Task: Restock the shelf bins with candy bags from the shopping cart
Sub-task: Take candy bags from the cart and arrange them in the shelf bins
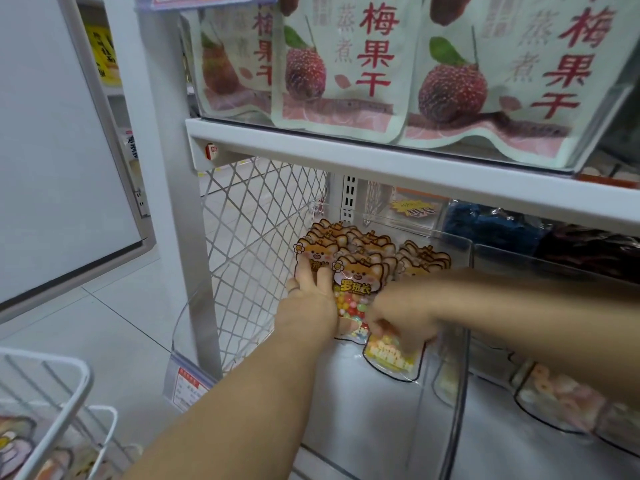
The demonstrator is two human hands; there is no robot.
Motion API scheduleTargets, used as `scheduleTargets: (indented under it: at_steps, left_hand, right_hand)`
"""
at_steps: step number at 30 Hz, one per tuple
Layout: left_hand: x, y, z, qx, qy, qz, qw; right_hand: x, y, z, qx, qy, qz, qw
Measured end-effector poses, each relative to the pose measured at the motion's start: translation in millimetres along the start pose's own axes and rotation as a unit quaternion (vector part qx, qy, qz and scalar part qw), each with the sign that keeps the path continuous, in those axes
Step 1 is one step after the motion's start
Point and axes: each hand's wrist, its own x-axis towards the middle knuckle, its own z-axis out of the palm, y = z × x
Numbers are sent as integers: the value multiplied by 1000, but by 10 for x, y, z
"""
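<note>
**White wire shopping cart** (52,389), nearest, lower left: several cartoon-printed candy bags (20,445) lie in it, not yet moved to the shelf.

**Left hand** (308,303): fingers straight, pressed flat against the front of the left-hand row inside the clear plastic shelf bin (453,403), apparently steadying that row.

**Right hand** (398,317): blurred. Its fingers look curled round a transparent dog-shaped candy bag of coloured sweets (391,358), which sits at the front of the bin, just ahead of the rows.

**Stocked rows** (356,251): bags of the same kind stand packed together in the rear part of the bin. The front part of the bin floor is bare.

**Progress (judgement):** restocking is partly done. The bin has room at the front and the cart holds more bags.

**Paler sweet bags** (554,400): in the next compartment to the right.

**White diamond-mesh side panel** (249,220): behind and to the left of the bin.

**Pale green dried-fruit pouches** (346,64): on the shelf above, farthest.
</note>
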Motion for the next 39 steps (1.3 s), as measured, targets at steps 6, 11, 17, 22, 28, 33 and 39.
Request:
scheduleTargets:
  at_steps: [6,11,17,22,28,33,39]
  left_hand:
    - [-10,-6,-3,31,-52,15,998]
    - [-24,44,-31,47,-27,-3,999]
    - [11,8,-42,47,-23,-20,998]
    - [-25,3,-16,30,-38,-27,998]
    - [-111,86,-43,-21,-39,-68,997]
    - [-183,179,-87,-27,-34,-87,995]
    - [-223,192,-62,-50,-46,-43,997]
  right_hand:
    - [-69,2,-48,-14,-98,-10,995]
    - [46,-76,-2,-107,-143,-6,984]
    - [174,-21,-5,-222,-158,49,961]
    - [35,-10,-22,-158,-152,46,975]
    - [-155,-16,-44,-123,-103,36,986]
    - [-208,-83,-36,-128,-68,36,989]
    - [-246,-79,-51,-48,-24,34,998]
